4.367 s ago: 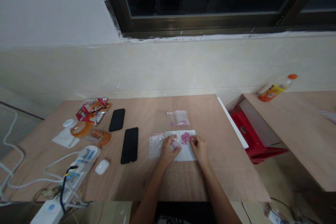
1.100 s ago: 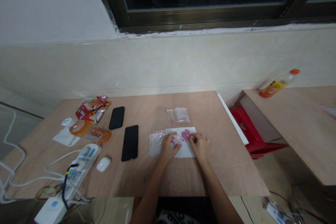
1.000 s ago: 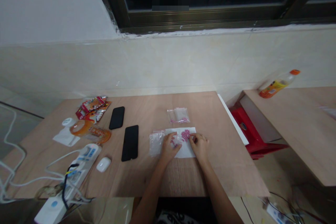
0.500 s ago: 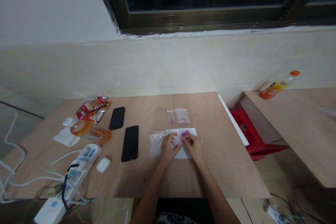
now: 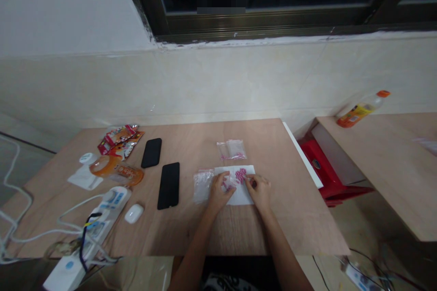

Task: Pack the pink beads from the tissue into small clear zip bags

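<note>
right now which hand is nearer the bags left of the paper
Left: the left hand is beside the bags; the right hand is across the paper, by the pink beads.

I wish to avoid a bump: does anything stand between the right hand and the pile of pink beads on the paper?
Nothing visible does: the right hand is close beside the beads, at their right edge.

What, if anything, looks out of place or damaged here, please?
The white power strip appears to jut precariously past the near edge of the table, and the white wall is chipped beside the window frame. The pink beads look heaped on white paper, not spilled.
</note>
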